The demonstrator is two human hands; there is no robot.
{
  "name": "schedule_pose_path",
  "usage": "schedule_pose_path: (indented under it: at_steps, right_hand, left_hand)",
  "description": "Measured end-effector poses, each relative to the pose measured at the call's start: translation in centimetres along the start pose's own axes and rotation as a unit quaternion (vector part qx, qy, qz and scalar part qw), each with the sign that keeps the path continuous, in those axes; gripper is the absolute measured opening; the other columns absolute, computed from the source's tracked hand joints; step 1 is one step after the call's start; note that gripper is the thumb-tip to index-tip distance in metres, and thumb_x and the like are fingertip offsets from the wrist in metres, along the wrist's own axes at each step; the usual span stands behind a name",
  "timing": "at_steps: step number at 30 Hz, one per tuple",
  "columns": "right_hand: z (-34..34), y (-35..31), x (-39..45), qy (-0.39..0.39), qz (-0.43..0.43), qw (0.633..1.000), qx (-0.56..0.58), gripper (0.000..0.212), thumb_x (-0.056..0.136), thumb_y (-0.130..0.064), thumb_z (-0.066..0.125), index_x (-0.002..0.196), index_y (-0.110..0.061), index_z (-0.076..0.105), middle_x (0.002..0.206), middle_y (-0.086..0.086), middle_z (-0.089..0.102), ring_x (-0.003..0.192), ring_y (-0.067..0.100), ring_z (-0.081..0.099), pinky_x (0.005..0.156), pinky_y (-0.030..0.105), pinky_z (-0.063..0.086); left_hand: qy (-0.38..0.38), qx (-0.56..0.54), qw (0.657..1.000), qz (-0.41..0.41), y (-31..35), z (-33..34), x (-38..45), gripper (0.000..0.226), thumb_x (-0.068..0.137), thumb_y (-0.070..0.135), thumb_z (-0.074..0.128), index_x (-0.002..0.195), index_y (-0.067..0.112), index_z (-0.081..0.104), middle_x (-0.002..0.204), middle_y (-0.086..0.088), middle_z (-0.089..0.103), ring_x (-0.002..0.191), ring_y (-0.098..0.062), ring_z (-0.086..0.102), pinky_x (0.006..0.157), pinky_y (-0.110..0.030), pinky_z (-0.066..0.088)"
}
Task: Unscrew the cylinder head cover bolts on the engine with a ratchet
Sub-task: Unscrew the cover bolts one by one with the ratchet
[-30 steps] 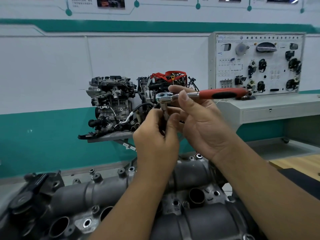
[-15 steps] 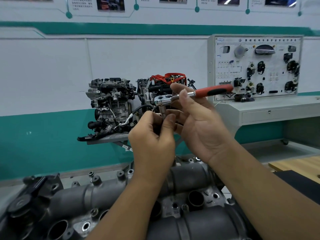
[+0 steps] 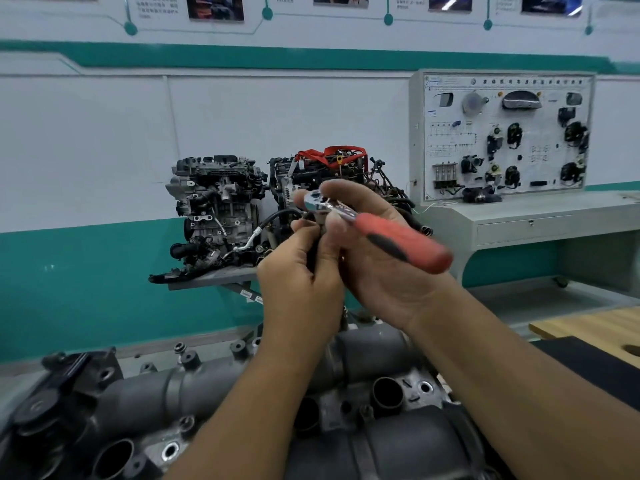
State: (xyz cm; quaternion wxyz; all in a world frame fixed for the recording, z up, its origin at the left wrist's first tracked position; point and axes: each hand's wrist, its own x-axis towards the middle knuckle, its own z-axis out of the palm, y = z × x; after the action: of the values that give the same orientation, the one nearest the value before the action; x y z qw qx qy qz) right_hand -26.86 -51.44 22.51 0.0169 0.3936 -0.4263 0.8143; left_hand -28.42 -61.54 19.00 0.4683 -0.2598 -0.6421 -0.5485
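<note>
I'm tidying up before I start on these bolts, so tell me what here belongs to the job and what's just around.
In use: ratchet, right hand, left hand, cylinder head cover.
Just around: two display engines, wall training board, wooden table.

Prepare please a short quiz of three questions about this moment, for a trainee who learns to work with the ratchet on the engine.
1. True or false: the ratchet is engaged on a bolt of the cylinder head cover.
2. Which hand holds the ratchet near its head? A) left hand B) right hand C) neither
3. Fill in: the ratchet's handle is red and ____.

Key
1. False. Both hands hold it in the air above the cover.
2. B. The right hand holds it near the head; the left hand pinches the part under the head, which the fingers mostly hide.
3. Black.
</note>
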Motion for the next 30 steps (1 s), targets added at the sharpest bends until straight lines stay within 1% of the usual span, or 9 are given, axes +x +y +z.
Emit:
schedule_pose_path:
  at_steps: [4,8,10,13,15,18,23,27,30]
  right_hand:
    - [0.2,-0.1,0.4,0.050,0.037,0.998,0.021,0.033,0.086,-0.040,0.058,0.112,-0.021,0.068,0.109,0.016,0.068,0.104,0.027,0.063,0.100,0.040,0.053]
    - [-0.2,-0.2,0.1,0.016,0.009,1.000,0.019,0.028,0.083,-0.016,0.068,0.111,-0.017,0.068,0.118,0.022,0.057,0.109,0.034,0.054,0.100,0.042,0.050]
    - [-0.2,-0.2,0.2,0.012,0.013,1.000,0.005,0.028,0.086,-0.026,0.064,0.112,-0.018,0.065,0.116,0.018,0.064,0.108,0.032,0.058,0.100,0.042,0.051]
    - [-0.4,-0.2,0.6,0.062,0.042,0.997,0.030,0.038,0.087,-0.048,0.055,0.112,-0.023,0.068,0.104,0.012,0.072,0.100,0.027,0.064,0.100,0.040,0.052]
    - [-0.6,-0.3,0.5,0.049,0.024,0.998,0.034,0.032,0.086,-0.040,0.063,0.112,-0.022,0.069,0.106,0.012,0.070,0.098,0.027,0.064,0.101,0.041,0.051]
    - [-1.1,-0.2,0.1,-0.005,-0.003,1.000,0.007,0.033,0.083,-0.019,0.069,0.116,-0.018,0.065,0.120,0.017,0.063,0.104,0.031,0.058,0.101,0.042,0.049]
    - [-1.2,-0.4,0.5,0.056,0.044,0.997,0.012,0.041,0.089,-0.050,0.055,0.118,-0.024,0.069,0.104,0.012,0.072,0.103,0.027,0.063,0.109,0.043,0.045]
    - [-1.4,-0.4,0.1,0.004,0.000,1.000,-0.024,0.041,0.081,-0.025,0.071,0.122,-0.021,0.065,0.108,0.014,0.069,0.106,0.030,0.059,0.104,0.044,0.045]
    - [-1.5,-0.3,0.3,-0.003,0.009,0.999,-0.042,0.037,0.088,-0.037,0.062,0.123,-0.024,0.063,0.108,0.013,0.070,0.105,0.028,0.061,0.102,0.043,0.049]
  left_hand:
    - [-0.011,0.003,1.000,-0.001,0.2,0.0,0.0,0.018,0.100,0.011,0.060,0.088,0.008,0.072,0.076,0.003,0.068,0.068,-0.014,0.063,0.061,-0.035,0.051]
    - [-0.013,0.012,1.000,-0.006,0.3,0.2,0.0,0.024,0.100,0.019,0.058,0.076,0.020,0.064,0.069,0.013,0.062,0.062,-0.005,0.057,0.054,-0.016,0.041]
    - [-0.012,0.014,1.000,-0.013,0.2,0.2,0.0,0.022,0.099,0.016,0.060,0.078,0.021,0.065,0.069,0.014,0.063,0.062,-0.003,0.058,0.056,-0.013,0.041]
    - [-0.022,0.010,1.000,-0.012,-0.1,0.3,0.0,0.013,0.096,0.004,0.065,0.086,0.009,0.073,0.074,0.006,0.068,0.067,-0.011,0.063,0.060,-0.029,0.051]
    - [-0.027,0.012,1.000,-0.011,0.0,0.4,0.0,0.013,0.096,0.007,0.064,0.086,0.009,0.073,0.075,0.005,0.068,0.067,-0.010,0.063,0.061,-0.032,0.051]
    - [-0.030,0.026,0.999,-0.015,-0.1,0.4,0.0,0.016,0.096,0.015,0.062,0.084,0.015,0.072,0.072,0.010,0.065,0.064,-0.003,0.058,0.059,-0.022,0.045]
    - [-0.044,0.014,0.999,-0.022,-0.2,0.4,0.1,0.013,0.095,0.005,0.064,0.086,0.007,0.073,0.073,0.003,0.068,0.068,-0.013,0.061,0.061,-0.031,0.050]
    - [-0.034,0.021,0.999,-0.018,0.0,0.5,-0.1,0.018,0.094,0.019,0.061,0.080,0.014,0.071,0.068,0.008,0.065,0.062,-0.005,0.059,0.056,-0.020,0.044]
    - [-0.031,0.034,0.999,-0.022,-0.2,0.5,0.0,0.022,0.096,0.012,0.066,0.074,0.016,0.068,0.060,0.010,0.060,0.055,-0.002,0.055,0.053,-0.014,0.038]
